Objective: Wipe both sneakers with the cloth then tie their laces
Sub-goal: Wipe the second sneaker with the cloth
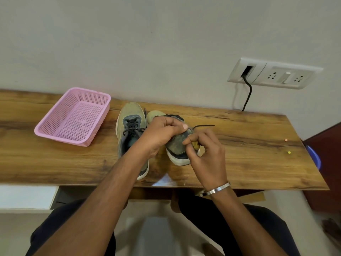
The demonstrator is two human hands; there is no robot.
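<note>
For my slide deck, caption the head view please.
Both hands, left hand and right hand, work the right sneaker laces on a wooden table.

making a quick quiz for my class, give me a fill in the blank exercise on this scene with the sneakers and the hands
1. The basket on the table is coloured ____.
2. The number of sneakers on the table is ____.
3. The silver bangle is worn on the ____ wrist.
4. Both the left hand and the right hand work at the sneaker that lies farther from the ____.

Missing words: pink; two; right; basket
</note>
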